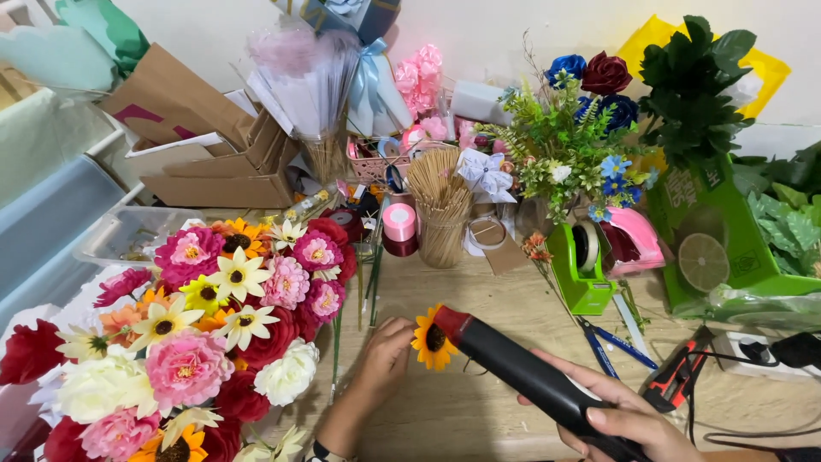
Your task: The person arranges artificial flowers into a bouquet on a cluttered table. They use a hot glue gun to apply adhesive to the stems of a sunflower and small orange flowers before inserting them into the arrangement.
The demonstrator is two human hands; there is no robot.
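Right hand [629,421] (wrist too) leaves the frame.

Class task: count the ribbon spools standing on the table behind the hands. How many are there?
2: a pink ribbon spool stacked on a dark red ribbon spool, left of the stick bundle. Clutter may hide others.
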